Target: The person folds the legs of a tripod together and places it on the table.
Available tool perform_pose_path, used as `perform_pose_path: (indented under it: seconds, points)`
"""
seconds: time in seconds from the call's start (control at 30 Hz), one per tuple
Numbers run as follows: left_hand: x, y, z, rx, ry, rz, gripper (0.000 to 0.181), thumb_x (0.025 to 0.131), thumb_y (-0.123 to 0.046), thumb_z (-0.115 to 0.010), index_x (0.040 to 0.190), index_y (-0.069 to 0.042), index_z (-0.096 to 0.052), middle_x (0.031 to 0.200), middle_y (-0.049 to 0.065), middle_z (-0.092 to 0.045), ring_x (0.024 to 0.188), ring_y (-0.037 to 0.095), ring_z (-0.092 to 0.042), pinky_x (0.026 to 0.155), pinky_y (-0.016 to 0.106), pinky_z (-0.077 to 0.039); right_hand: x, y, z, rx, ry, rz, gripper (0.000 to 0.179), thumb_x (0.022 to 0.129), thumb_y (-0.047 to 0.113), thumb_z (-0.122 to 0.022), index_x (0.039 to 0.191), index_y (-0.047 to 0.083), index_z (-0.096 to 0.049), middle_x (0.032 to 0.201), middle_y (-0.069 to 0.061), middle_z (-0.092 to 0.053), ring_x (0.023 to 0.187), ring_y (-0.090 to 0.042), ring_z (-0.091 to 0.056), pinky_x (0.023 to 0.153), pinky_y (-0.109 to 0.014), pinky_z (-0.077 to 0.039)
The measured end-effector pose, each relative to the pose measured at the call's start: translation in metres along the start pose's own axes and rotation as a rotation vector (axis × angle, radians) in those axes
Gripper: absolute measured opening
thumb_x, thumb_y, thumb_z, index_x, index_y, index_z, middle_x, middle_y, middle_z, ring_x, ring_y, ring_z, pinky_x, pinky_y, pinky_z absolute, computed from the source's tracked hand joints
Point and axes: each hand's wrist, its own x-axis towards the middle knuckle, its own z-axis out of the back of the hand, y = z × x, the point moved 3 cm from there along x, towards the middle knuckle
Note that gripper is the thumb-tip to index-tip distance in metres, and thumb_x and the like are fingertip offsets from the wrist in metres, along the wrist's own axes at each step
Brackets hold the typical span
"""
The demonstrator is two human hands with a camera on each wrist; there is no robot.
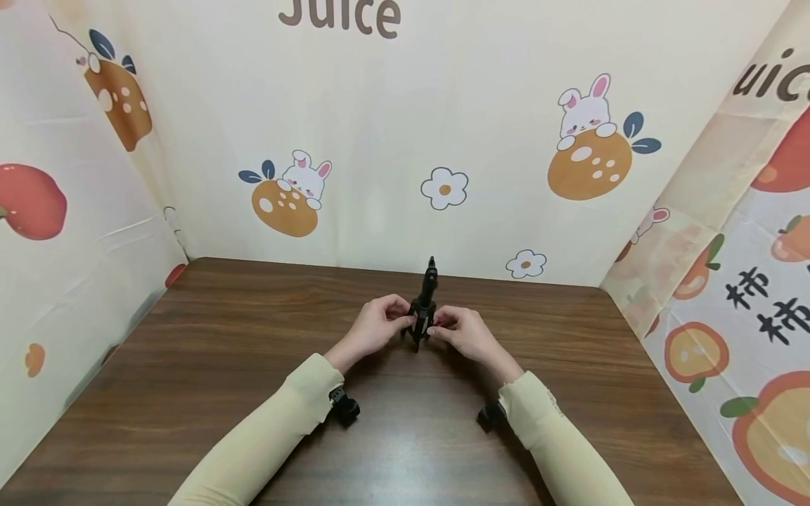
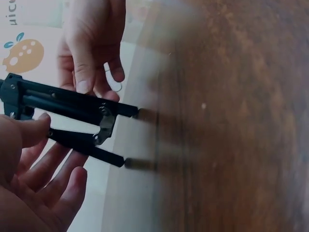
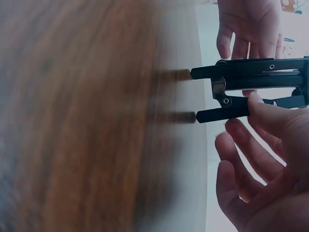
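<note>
A small black tripod [image 1: 428, 284] stands upright near the back of the table, its column pointing up and its legs close together. From the left side, my left hand [image 1: 375, 327] pinches one leg with thumb and fingers. On the other side, my right hand [image 1: 471, 336] pinches another leg. Seen in the left wrist view, the tripod [image 2: 63, 104] shows dark legs with a metal brace between them, and their feet touch the tabletop's reflection. The right wrist view has the right thumb [image 3: 265, 113] lying on a leg, the other fingers loosely bent below.
The brown wooden table [image 1: 253, 302] reaches back to a cream cloth [image 1: 380, 140] printed with rabbits, fruit and flowers. Printed cloths also hang at the left and right sides. Black wrist cameras [image 1: 344, 406] are strapped below the sleeves.
</note>
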Motion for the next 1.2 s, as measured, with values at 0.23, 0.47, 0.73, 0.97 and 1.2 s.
perform_pose_path:
  seconds: [0.23, 0.47, 0.73, 0.97, 1.2]
  points:
    - [-0.005, -0.003, 0.011, 0.009, 0.033, 0.000, 0.014, 0.090, -0.012, -0.075, 0.102, -0.010, -0.068, 0.098, -0.001, -0.069, 0.090, 0.015, -0.066, 0.080, 0.036, -0.053, -0.004, 0.003, -0.002, -0.033, -0.036, -0.015, 0.008, 0.090, 0.015, -0.075, 0.085, 0.016, -0.070, 0.084, 0.006, -0.070, 0.081, -0.014, -0.064, 0.074, -0.036, -0.053]
    - [-0.011, -0.005, 0.008, -0.005, 0.190, -0.040, 0.024, 0.087, -0.009, -0.078, 0.109, -0.008, -0.067, 0.104, 0.002, -0.069, 0.095, 0.017, -0.066, 0.080, 0.034, -0.053, -0.011, 0.010, -0.003, -0.042, -0.057, -0.021, 0.008, 0.089, 0.013, -0.076, 0.086, 0.013, -0.069, 0.082, 0.005, -0.070, 0.077, -0.013, -0.062, 0.070, -0.034, -0.051]
    - [-0.011, -0.005, 0.001, 0.036, 0.181, -0.063, 0.026, 0.087, -0.010, -0.078, 0.110, -0.009, -0.068, 0.101, 0.000, -0.070, 0.094, 0.015, -0.066, 0.087, 0.038, -0.051, -0.016, 0.017, -0.007, -0.039, -0.004, 0.036, 0.009, 0.087, 0.011, -0.078, 0.087, 0.015, -0.070, 0.082, 0.006, -0.070, 0.078, -0.011, -0.065, 0.072, -0.034, -0.052]
    - [-0.010, -0.004, -0.002, 0.069, 0.158, -0.053, 0.018, 0.090, -0.010, -0.075, 0.107, -0.012, -0.069, 0.097, -0.001, -0.071, 0.093, 0.015, -0.065, 0.079, 0.035, -0.052, -0.015, 0.017, -0.008, -0.033, -0.028, 0.027, 0.022, 0.080, 0.013, -0.085, 0.094, 0.014, -0.068, 0.088, 0.003, -0.070, 0.083, -0.014, -0.066, 0.075, -0.037, -0.053]
    - [-0.009, -0.003, -0.002, 0.083, 0.142, -0.062, 0.012, 0.092, -0.008, -0.072, 0.103, -0.011, -0.072, 0.097, 0.000, -0.072, 0.096, 0.017, -0.065, 0.083, 0.039, -0.051, -0.012, 0.015, -0.010, -0.022, -0.052, 0.034, 0.065, 0.074, 0.013, -0.090, 0.132, 0.014, -0.060, 0.118, -0.004, -0.066, 0.108, -0.025, -0.065, 0.093, -0.048, -0.049]
